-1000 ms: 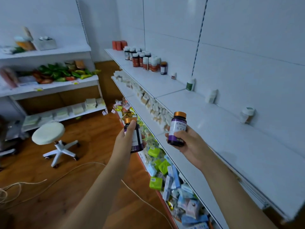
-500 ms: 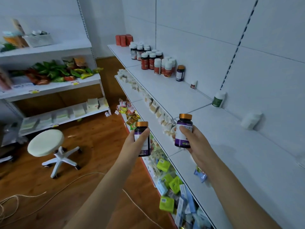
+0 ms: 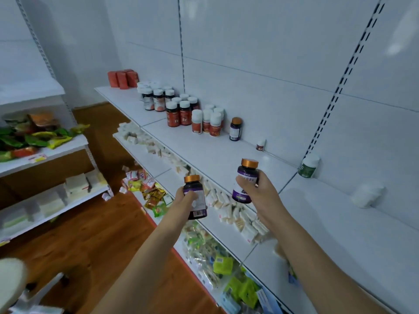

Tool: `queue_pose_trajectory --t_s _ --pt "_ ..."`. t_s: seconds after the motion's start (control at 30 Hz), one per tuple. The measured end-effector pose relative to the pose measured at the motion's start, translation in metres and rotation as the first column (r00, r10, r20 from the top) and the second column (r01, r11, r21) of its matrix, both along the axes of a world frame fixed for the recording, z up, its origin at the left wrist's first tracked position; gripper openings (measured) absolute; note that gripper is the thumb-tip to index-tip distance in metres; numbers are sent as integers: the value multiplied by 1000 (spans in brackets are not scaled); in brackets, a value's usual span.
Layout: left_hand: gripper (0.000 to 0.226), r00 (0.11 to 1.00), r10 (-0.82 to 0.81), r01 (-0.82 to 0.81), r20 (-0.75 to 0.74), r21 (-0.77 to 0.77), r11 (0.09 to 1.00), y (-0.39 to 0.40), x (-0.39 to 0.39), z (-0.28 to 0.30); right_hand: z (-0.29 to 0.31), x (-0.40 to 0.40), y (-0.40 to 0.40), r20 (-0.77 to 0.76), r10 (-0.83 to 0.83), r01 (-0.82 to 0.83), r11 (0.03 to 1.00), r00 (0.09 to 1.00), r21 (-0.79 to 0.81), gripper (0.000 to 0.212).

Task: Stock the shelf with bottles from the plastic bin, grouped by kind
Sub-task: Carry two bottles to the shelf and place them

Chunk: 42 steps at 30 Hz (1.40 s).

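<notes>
- two dark purple plastic bottles with copper-orange caps are carried upright, one in each hand, in front of the white metal top shelf.
- the left hand is wrapped round the lower bottle, its fingers curled across the white label; the barcode side is turned to the camera.
- the right hand is clamped on the higher bottle, held above the shelf's front edge.
- compared with the views of half a second and a second ago, the stocked cluster at the back of the shelf is seen larger and closer to the hands, so the person is judged to be walking along the aisle toward it.
- both bottles are kept in the same grips as before; nothing is set down in that time.
- a single matching purple bottle with an orange cap is seen standing against the back wall, just right of the white-capped red bottles.
- that lone bottle is judged to mark the spot for this kind, so the carry is nearly done and placing beside it is not yet begun.
- a green bottle with a white cap is seen further right, well apart from the purple one.
- the plastic bin is not in view.
</notes>
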<state>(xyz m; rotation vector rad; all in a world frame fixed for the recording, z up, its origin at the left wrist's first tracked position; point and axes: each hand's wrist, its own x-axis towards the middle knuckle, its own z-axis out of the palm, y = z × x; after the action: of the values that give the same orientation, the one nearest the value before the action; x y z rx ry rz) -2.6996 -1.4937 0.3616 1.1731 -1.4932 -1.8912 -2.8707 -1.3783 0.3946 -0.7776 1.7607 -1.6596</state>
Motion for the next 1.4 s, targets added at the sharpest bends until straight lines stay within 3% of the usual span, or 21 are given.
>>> queue_pose_trajectory --t_s 0.23,0.63,0.83,1.0,1.07,1.2,1.4 --pt "30 971 -241 236 9 -244 941 -64 -37 -8 -14 -30 -56 -63 -145 148 988 987 43 26" --pt "48 895 -409 443 179 -474 761 -207 -175 -17 -28 -151 -189 -303 -360 389 920 882 42 40" --pt "47 844 -484 509 230 -627 589 -248 -246 -27 -49 -204 -245 -391 -421 448 894 819 -24 45" --pt "54 755 -516 605 403 -732 313 -272 -281 -56 -84 -209 -258 -573 -400 518 854 715 49 49" --pt "55 730 -514 629 450 -737 248 -280 -293 -68 -91 -212 -258 -583 -403 545 835 705 81 39" --pt "55 712 -533 643 457 -729 233 -289 -308 -73 -89 -210 -257 -562 -424 582 803 710 130 26" --pt "51 662 -580 689 474 -690 222 -294 -300 -69 -69 -181 -253 -567 -480 671 719 669 183 42"
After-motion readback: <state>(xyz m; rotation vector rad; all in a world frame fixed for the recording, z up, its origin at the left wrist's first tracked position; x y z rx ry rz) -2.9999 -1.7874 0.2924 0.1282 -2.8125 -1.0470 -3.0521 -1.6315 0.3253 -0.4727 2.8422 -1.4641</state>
